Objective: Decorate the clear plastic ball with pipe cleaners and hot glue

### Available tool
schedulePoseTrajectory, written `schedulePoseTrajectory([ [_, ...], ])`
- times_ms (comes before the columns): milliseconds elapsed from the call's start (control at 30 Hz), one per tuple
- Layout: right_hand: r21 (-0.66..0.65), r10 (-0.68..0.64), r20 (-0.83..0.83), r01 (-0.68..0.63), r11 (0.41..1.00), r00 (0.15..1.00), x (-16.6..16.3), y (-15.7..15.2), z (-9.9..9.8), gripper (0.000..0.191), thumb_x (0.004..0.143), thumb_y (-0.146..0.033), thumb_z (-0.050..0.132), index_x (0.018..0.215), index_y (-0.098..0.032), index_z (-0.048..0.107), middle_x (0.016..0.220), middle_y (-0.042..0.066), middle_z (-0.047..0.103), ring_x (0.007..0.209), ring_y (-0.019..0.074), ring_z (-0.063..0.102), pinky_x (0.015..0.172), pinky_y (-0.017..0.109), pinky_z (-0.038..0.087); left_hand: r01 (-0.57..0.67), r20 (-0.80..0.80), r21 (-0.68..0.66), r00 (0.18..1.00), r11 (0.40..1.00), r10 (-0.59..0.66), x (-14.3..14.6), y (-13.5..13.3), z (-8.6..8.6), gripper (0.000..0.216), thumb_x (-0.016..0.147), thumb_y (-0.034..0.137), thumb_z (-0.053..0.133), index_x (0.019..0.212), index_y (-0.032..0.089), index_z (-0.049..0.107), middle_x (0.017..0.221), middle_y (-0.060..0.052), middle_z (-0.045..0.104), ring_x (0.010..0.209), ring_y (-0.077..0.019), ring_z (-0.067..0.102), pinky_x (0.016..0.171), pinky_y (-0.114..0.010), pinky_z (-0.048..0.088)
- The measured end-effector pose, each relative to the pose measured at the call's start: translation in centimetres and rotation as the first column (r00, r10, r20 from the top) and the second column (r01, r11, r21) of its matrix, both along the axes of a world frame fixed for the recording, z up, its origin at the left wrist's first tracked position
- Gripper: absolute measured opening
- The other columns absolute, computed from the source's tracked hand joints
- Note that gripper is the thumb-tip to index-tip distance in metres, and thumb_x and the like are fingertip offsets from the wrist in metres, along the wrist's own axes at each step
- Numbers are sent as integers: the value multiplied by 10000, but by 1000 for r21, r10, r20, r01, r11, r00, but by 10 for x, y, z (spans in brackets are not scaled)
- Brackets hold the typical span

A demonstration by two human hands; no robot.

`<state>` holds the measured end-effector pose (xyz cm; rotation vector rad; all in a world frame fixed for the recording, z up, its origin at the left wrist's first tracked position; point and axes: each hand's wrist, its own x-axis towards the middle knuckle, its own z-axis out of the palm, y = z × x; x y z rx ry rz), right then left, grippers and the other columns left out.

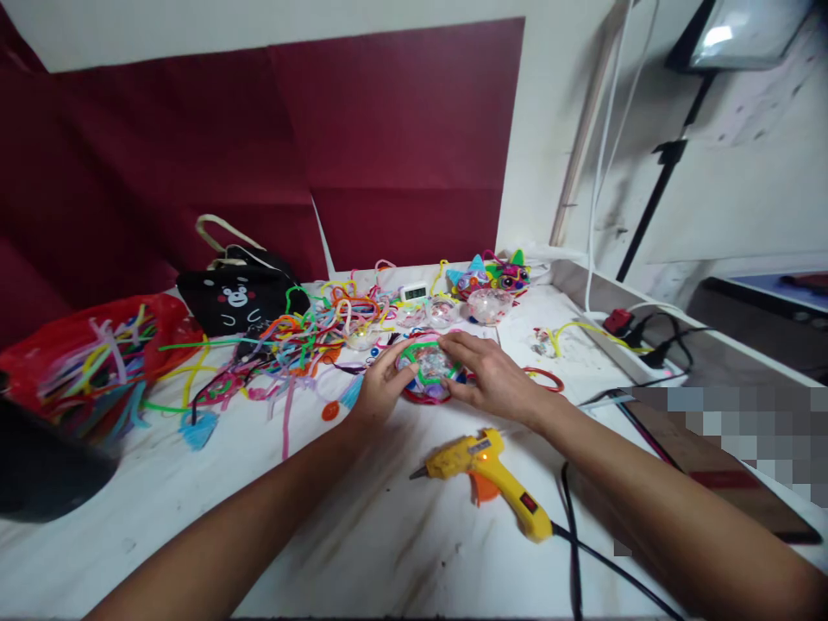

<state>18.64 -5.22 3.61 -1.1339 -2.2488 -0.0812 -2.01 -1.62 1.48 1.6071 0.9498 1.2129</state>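
A round clear ball trimmed with pipe cleaners [429, 364], green on top with red, blue and purple lower down, rests on the white table between my hands. My left hand [380, 382] is closed around its left side, thumb on the near face. From the right, my right hand [490, 373] grips it with the fingers over the top and side. Some of its underside is hidden. Nearer to me lies a yellow glue gun [482, 473], nozzle pointing left and a small orange light lit. Behind the ball are clear plastic balls [490, 305] and a small digital clock [414, 293].
Tangled pipe cleaners [316, 323] and a red bag of them [161, 323] spread leftward, near a black bear-print bag [236, 297]. Two decorated animal heads [511, 274] stand at the back. A power strip [627, 349], a tablet [724, 470] and the glue gun's black cord [614, 565] are at right.
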Motion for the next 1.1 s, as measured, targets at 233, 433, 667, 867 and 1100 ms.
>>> schedulePoseTrajectory([
  [233, 4, 0, -39, 0, 1000, 999, -3, -1, -1, 570, 853, -296, 609, 1374, -96, 495, 1346, 212, 575, 1244, 317, 550, 1024, 480, 464, 31, 170, -172, 986, 985, -1, 7, -4, 3, 595, 712, 297, 668, 1295, 208, 591, 1317, -63, 622, 1180, -259, 588, 989, -361, 470],
  [433, -122, 48, -215, -76, 990, 975, 4, 1, -3, 721, 815, -300, 634, 1456, -101, 372, 1412, 210, 533, 1287, 295, 533, 1066, 482, 431, 12, 175, -183, 984, 983, 20, 6, -7, 4, 552, 725, 285, 652, 1272, 221, 614, 1290, -54, 643, 1111, -247, 621, 943, -349, 499],
  [667, -210, 100, -420, -204, 956, 902, 8, 6, -9, 774, 757, -244, 708, 1456, -208, 379, 1443, 141, 520, 1307, 268, 517, 1093, 464, 401, -19, 160, -186, 986, 982, 49, 5, -8, 4, 517, 728, 270, 632, 1244, 244, 629, 1280, -40, 655, 1121, -242, 626, 920, -335, 508],
  [867, -235, 89, -513, -240, 942, 854, 4, 9, -14, 746, 754, -276, 747, 1426, -230, 424, 1463, 112, 497, 1336, 258, 482, 1107, 451, 394, -25, 153, -190, 987, 982, 55, 5, -11, 5, 501, 739, 284, 626, 1238, 245, 629, 1248, -40, 671, 1125, -248, 625, 939, -356, 499],
  [1100, -219, 57, -540, -206, 954, 840, -3, 9, -17, 678, 764, -292, 738, 1387, -234, 476, 1422, 98, 539, 1300, 267, 516, 1102, 453, 402, -27, 179, -197, 982, 980, 63, 4, -10, -2, 549, 757, 313, 637, 1299, 239, 589, 1318, -50, 628, 1206, -262, 581, 989, -371, 478],
])
